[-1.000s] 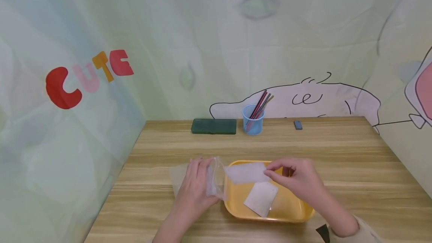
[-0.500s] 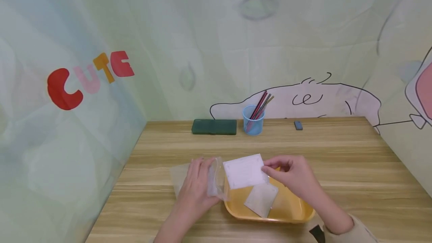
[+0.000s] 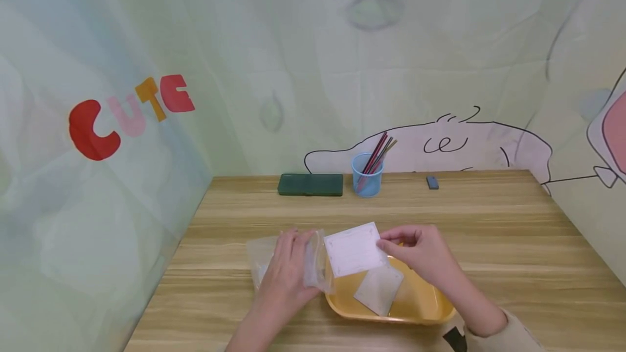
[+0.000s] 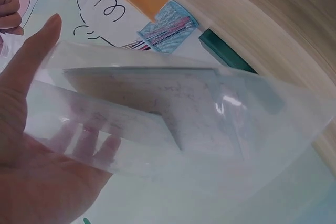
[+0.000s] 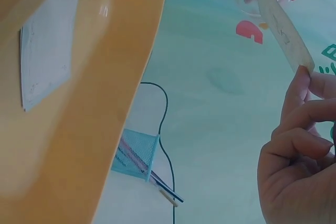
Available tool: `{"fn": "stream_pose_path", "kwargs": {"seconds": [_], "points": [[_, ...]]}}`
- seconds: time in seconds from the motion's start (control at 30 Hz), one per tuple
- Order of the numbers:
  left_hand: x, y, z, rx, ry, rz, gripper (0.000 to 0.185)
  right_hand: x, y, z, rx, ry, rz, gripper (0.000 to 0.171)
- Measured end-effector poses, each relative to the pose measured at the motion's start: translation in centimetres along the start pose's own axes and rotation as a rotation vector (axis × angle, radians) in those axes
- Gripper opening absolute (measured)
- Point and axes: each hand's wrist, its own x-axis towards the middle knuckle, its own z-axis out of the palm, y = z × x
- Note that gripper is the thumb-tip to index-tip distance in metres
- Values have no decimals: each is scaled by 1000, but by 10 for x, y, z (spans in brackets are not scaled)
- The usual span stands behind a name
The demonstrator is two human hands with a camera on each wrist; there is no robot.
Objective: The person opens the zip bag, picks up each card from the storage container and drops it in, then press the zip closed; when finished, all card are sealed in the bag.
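1. The right hand (image 3: 423,251), just right of centre in the lower half of the head view, pinches a white card (image 3: 355,249) by its right edge between thumb and fingertips. The card is held tilted above the left rim of a yellow tray (image 3: 420,303).
2. The left hand (image 3: 288,270), lower centre, grips a clear plastic bag (image 3: 313,259), its fingers curled over the bag's mouth. The bag's open end faces the card, and the card's left edge is just beside it.
3. In the left wrist view, a pale card can be seen through the plastic.
4. A second white card (image 3: 379,288) lies flat in the tray, below the held one.
5. The wooden table (image 3: 489,232) runs bare to the right of the hands and behind them.
6. Along the far edge stand a dark green case (image 3: 310,184), a blue cup of pencils (image 3: 367,181) and a small grey eraser (image 3: 432,181).
7. On the wall at upper left, coloured letters read "CUTE" (image 3: 129,113).
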Motion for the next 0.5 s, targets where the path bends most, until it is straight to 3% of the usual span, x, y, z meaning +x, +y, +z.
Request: {"fn": "stream_pose_path", "kwargs": {"seconds": [0.27,0.5], "points": [[1,2,0,-18,-4,-8,99,-1,-1,2,27,-13,22,20],[3,6,3,-35,-8,16,100,-2,1,13,132,-76,101,23]]}}
